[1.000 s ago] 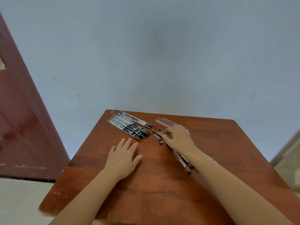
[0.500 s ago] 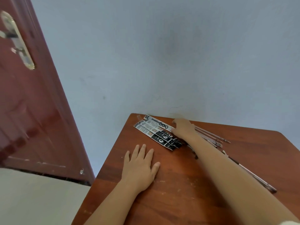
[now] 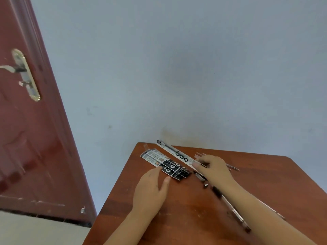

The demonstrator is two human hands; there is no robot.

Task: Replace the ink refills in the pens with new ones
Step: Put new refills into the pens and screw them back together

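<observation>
Room: pale blue-grey wall behind a reddish-brown wooden bench (image 3: pixel 177 218); a dark red door (image 3: pixel 35 138) with a brass lever handle (image 3: pixel 26 75) stands at the left, above a light floor.
Refill packets: a fanned group of flat packets (image 3: pixel 166 165) lies at the bench's far left corner, each with a white printed end and a black end; at least three show, the exact count is unclear where they overlap.
Separate packet: one long white packet (image 3: pixel 175 153) lies just beyond the group, angled along the bench's back edge.
Writing: large dark looped characters run along the white packet; the small print on the others is too blurred to read.
Left hand (image 3: pixel 150 190): palm down, fingers fairly straight, fingertips resting on the near edge of the black packet ends; it grips nothing.
Right hand (image 3: pixel 214 167): fingers curled, pinching the near end of the white packet.
Loose refills: thin rods (image 3: pixel 231 167) stick out from behind the right hand; number cannot be told.
Pen parts: a small dark cone-shaped tip (image 3: pixel 206 185) lies by the right wrist.
Pens: one pen (image 3: pixel 230 208) lies beside the right forearm, which covers part of it; another slim one (image 3: pixel 272 210) shows beyond the forearm.
</observation>
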